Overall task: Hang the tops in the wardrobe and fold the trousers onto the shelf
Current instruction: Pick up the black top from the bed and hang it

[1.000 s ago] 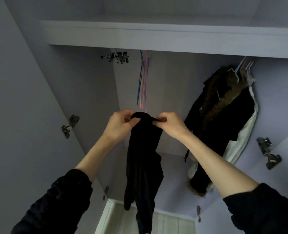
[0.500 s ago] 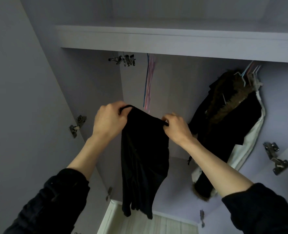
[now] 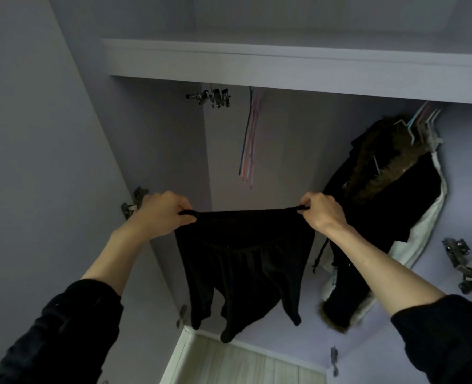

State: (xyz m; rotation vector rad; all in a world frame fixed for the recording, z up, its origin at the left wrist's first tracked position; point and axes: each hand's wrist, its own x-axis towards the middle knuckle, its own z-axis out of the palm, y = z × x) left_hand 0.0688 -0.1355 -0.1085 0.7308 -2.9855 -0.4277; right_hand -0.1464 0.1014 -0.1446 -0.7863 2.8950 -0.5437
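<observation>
Head view: I see the left hand [image 3: 161, 214] and right hand [image 3: 322, 213] raised well apart, each pinching one end of the waistband of the black trousers [image 3: 246, 261]. Band stretched flat between them, legs hanging down in front of the open wardrobe. Shelf [image 3: 284, 67] above. Dark coat [image 3: 390, 206] hangs at right; coloured hangers [image 3: 250, 137] behind.

Dim lilac wardrobe walls [image 3: 63, 134], metal door hinges [image 3: 463, 266], pale plank floor [image 3: 243, 364] below

Head camera – close, tilted upward into the wardrobe [image 3: 151, 151].
</observation>
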